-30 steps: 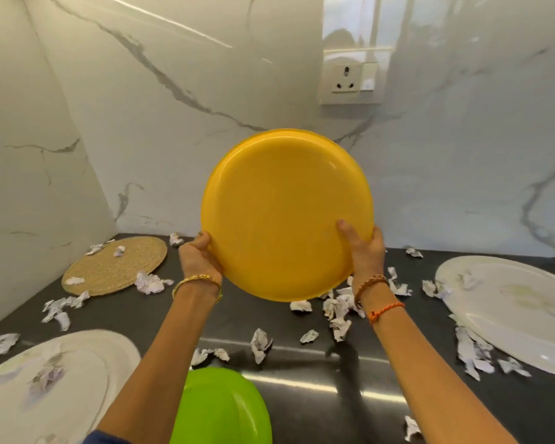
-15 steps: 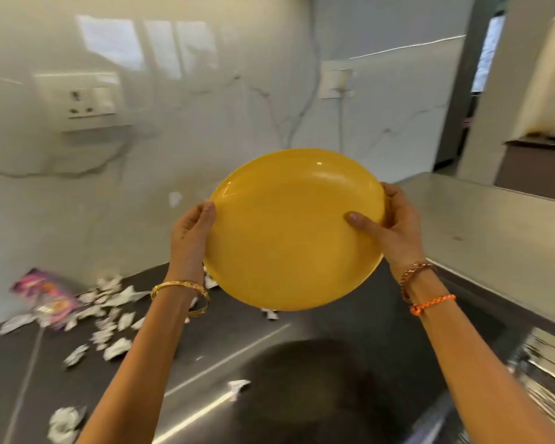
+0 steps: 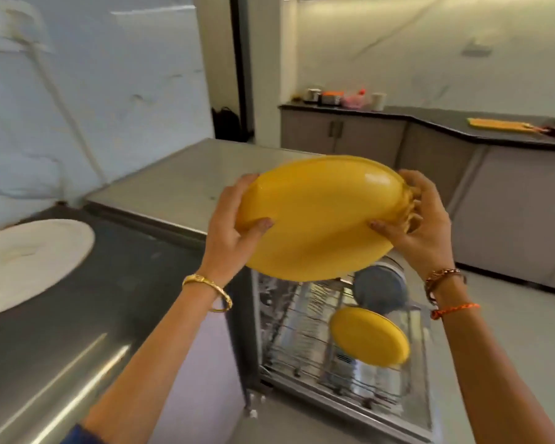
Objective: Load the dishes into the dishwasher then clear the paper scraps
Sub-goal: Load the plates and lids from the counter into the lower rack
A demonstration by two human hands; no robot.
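Fingers: thumbs [image 3: 259, 224] lie on the near face, other fingers curl behind the rim.
Left hand [image 3: 228, 232]: grips the left edge of the big round yellow plastic plate [image 3: 317, 219].
Right hand [image 3: 420, 222]: grips its right edge.
Plate place: up in the air, tilted, above the open wire dishwasher rack [image 3: 308, 334].
Writing: none that can be read.
Change: a second ago the plate was over the dark counter with paper scraps; now it is over the rack.
Count: two yellow plates, one smaller yellow plate [image 3: 370, 336] in the rack, one blue-grey dish [image 3: 381, 291] behind it, one white oval platter [image 3: 26, 261] on the dark counter [image 3: 93, 302].
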